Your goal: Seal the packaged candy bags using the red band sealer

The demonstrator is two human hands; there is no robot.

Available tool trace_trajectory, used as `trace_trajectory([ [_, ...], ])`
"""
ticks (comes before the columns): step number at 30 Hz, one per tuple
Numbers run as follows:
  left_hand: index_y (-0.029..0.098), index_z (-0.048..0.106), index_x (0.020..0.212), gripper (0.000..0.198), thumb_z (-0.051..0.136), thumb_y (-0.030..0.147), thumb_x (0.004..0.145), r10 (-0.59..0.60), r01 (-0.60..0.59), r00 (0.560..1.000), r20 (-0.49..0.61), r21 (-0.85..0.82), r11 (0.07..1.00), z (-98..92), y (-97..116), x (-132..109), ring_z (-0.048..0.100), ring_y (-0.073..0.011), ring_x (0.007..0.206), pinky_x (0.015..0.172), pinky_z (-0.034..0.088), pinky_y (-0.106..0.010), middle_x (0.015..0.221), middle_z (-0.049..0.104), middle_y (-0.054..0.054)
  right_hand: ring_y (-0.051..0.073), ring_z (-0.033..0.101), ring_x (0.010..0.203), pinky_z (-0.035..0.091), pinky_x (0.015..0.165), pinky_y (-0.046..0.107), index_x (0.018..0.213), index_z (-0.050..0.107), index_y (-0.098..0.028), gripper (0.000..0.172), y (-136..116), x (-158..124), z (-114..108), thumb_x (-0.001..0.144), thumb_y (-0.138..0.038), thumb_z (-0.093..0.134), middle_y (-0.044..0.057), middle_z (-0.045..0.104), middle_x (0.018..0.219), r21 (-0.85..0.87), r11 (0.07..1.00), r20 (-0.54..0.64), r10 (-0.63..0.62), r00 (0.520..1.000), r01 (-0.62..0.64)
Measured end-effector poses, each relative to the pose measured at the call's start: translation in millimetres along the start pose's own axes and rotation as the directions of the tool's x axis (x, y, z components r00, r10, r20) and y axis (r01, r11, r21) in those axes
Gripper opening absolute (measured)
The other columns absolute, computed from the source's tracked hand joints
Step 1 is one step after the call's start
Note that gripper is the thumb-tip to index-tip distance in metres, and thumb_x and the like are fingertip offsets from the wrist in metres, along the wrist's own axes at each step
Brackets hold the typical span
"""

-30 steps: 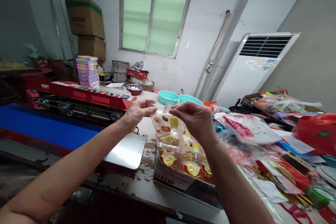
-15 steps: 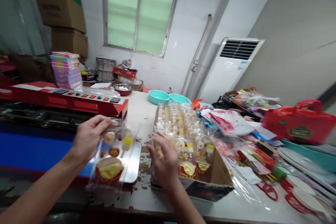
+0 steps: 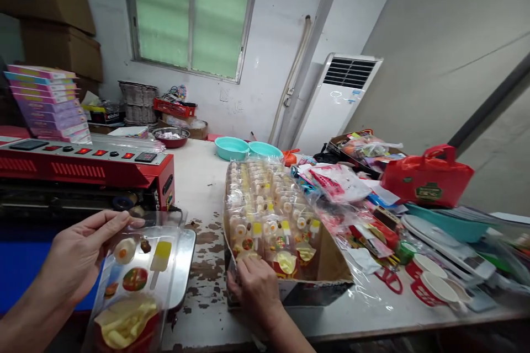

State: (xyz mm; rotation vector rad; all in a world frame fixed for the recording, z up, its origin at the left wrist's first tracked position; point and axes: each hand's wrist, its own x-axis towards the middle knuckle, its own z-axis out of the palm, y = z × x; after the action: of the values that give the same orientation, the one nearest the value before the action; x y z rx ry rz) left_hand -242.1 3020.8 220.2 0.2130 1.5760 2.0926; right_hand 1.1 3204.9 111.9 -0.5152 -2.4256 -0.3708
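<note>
We held the clear pack (image 3: 136,280) in our left hand (image 3: 83,256), thumb and fingers pinching it near its top edge. It hung well to the left of the box (image 3: 333,265), in front of the metal plate (image 3: 187,259) and the blue belt (image 3: 33,267). Our right hand (image 3: 259,289) was at the box's near left corner, fingers curled against a pack standing there; we could not tell whether it gripped that one or only rested on it.

We judged the held pack light, its film slick and fairly springy, with the fries (image 3: 122,328) making the lower end the bulkiest. It seemed liable to slip from a loose pinch, while a hard squeeze in the middle might have creased the film. The top margin, above the egg (image 3: 125,251), looked the best place to take hold, with the side edges second.

Half a second earlier, the pack had been higher and farther right, covering more of the plate, and our right hand had been a blur over the box, fingers spread. Since then that hand had dropped to the corner, and our view had turned rightward.
</note>
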Motion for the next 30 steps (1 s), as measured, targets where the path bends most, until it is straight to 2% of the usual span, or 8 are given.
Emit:
trace_trajectory([
  [7, 0.011, 0.067, 0.074, 0.046, 0.087, 0.036, 0.041, -0.084, 0.089, 0.995, 0.06, -0.076, 0.993, 2.5, -24.7, 0.5, 0.059, -0.0139, 0.054, 0.047, 0.048, -0.021, 0.068, 0.069, -0.006, 0.024, 0.057, 0.088, 0.04, 0.079, 0.036, 0.082, 0.059, -0.021, 0.014, 42.9, -26.2, -29.7, 0.077, -0.033, 0.065, 0.004, 0.066, 0.083, 0.0, 0.999, 0.025, 0.041, 0.999, -0.041],
  [10, 0.01, 0.067, 0.073, 0.043, 0.085, 0.04, 0.048, -0.077, 0.084, 0.992, 0.102, -0.07, 0.994, 5.3, -38.3, -5.1, 0.057, -0.0123, 0.052, 0.045, 0.045, -0.02, 0.067, 0.067, -0.005, 0.035, 0.047, 0.117, 0.036, 0.098, 0.051, 0.114, 0.058, -0.02, 0.054, 33.7, -16.8, -43.5, 0.07, -0.049, 0.071, 0.011, 0.061, 0.119, 0.171, 0.962, -0.105, 0.23, 0.967, -0.211],
  [13, 0.011, 0.067, 0.074, 0.041, 0.081, 0.043, 0.054, -0.056, 0.061, 0.99, 0.126, -0.032, 0.998, 4.1, -48.7, -9.4, 0.058, -0.0129, 0.055, 0.046, 0.045, -0.02, 0.071, 0.068, -0.005, 0.031, 0.051, 0.117, 0.043, 0.097, 0.049, 0.128, 0.05, -0.02, 0.063, -7.7, 16.2, -52.2, 0.075, -0.049, 0.066, 0.014, 0.055, 0.129, 0.646, 0.604, 0.12, 0.523, 0.844, -0.467],
  [15, 0.011, 0.067, 0.075, 0.041, 0.08, 0.045, 0.056, -0.063, 0.065, 0.987, 0.146, -0.013, 0.998, 2.4, -52.7, -10.7, 0.059, -0.0133, 0.057, 0.048, 0.046, -0.021, 0.072, 0.068, -0.005, 0.028, 0.059, 0.108, 0.051, 0.088, 0.042, 0.13, 0.049, -0.019, 0.067, -43.6, 46.0, -50.3, 0.074, -0.051, 0.067, 0.015, 0.055, 0.129, 0.81, 0.147, 0.441, 0.485, 0.755, -0.568],
  [17, 0.011, 0.068, 0.076, 0.041, 0.081, 0.044, 0.056, -0.078, 0.082, 0.985, 0.157, -0.019, 0.996, 0.7, -55.4, -9.3, 0.059, -0.0131, 0.058, 0.049, 0.046, -0.02, 0.071, 0.068, -0.005, 0.027, 0.063, 0.096, 0.053, 0.08, 0.037, 0.113, 0.063, -0.016, 0.058, -73.6, 73.6, -40.6, 0.065, -0.047, 0.075, 0.014, 0.064, 0.114, 0.785, -0.141, 0.609, 0.356, 0.709, -0.603],
  [21, 0.012, 0.069, 0.079, 0.042, 0.083, 0.041, 0.051, -0.097, 0.105, 0.989, 0.108, -0.074, 0.992, -3.9, -60.7, -0.8, 0.058, -0.0119, 0.055, 0.048, 0.046, -0.019, 0.066, 0.066, -0.003, 0.016, 0.06, 0.068, 0.048, 0.066, 0.027, 0.074, 0.072, -0.013, 0.031, -99.9, 101.5, -14.2, 0.059, -0.039, 0.08, 0.005, 0.068, 0.071, 0.749, -0.303, 0.657, 0.234, 0.717, -0.588],
  [26, 0.012, 0.068, 0.073, 0.04, 0.081, 0.041, 0.05, -0.066, 0.071, 0.996, 0.055, -0.095, 0.993, -9.4, -68.1, 8.2, 0.057, -0.012, 0.052, 0.044, 0.043, -0.019, 0.066, 0.066, -0.003, 0.011, 0.055, 0.061, 0.039, 0.054, 0.02, 0.071, 0.072, -0.013, 0.036, -100.9, 107.1, 0.1, 0.049, -0.038, 0.084, 0.003, 0.066, 0.066, 0.597, -0.42, 0.797, 0.21, 0.567, -0.683],
  [30, 0.011, 0.065, 0.068, 0.039, 0.079, 0.043, 0.05, -0.058, 0.061, 0.998, 0.032, -0.075, 0.995, -11.6, -73.6, 18.8, 0.055, -0.012, 0.049, 0.043, 0.041, -0.02, 0.062, 0.065, -0.003, 0.012, 0.057, 0.061, 0.044, 0.058, 0.023, 0.069, 0.072, -0.011, 0.041, -97.9, 115.5, 6.9, 0.044, -0.041, 0.086, 0.004, 0.066, 0.065, 0.57, -0.376, 0.818, 0.175, 0.548, -0.731],
])
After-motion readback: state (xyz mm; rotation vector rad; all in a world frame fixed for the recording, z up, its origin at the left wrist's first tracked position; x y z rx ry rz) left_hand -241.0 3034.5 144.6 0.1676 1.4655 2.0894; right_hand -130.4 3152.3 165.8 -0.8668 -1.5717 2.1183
